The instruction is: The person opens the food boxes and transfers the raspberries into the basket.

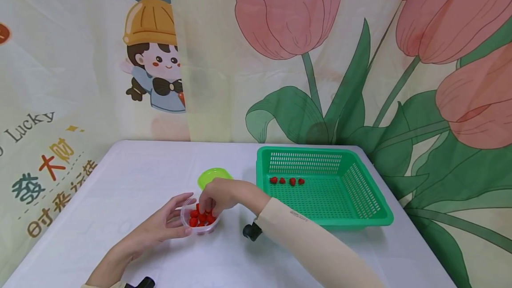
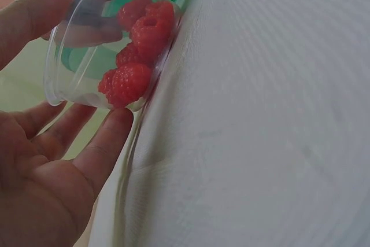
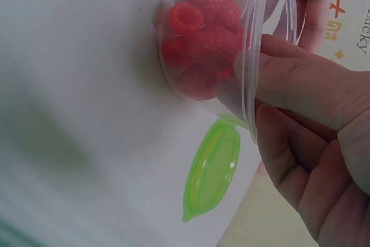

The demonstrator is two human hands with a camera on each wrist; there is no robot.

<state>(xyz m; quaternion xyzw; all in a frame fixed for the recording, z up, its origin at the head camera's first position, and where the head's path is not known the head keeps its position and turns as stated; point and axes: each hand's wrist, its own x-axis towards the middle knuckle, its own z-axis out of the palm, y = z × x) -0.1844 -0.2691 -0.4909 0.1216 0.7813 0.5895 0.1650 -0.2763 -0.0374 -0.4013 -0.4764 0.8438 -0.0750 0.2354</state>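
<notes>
A clear tub (image 1: 202, 230) of red raspberries (image 1: 194, 222) stands on the table. My left hand (image 1: 154, 226) holds its left side, thumb and fingers spread around the wall; the left wrist view shows this hand (image 2: 58, 166) against the tub (image 2: 87, 93), with raspberries (image 2: 130, 83) at the bottom. From above, my right hand (image 1: 224, 194) reaches inside. In the right wrist view, the thumb and fingers of this hand (image 3: 318, 137) dip past the rim towards the raspberries (image 3: 186, 19); the tub wall and berries obscure the fingertips, so a grip cannot be confirmed.
Behind the tub lies a bright green lid (image 1: 210, 175). To the right is a green perforated basket (image 1: 328, 222) with several small red berries (image 1: 293, 182) in a row near its back left. A printed cloth hangs behind the white table (image 1: 132, 168).
</notes>
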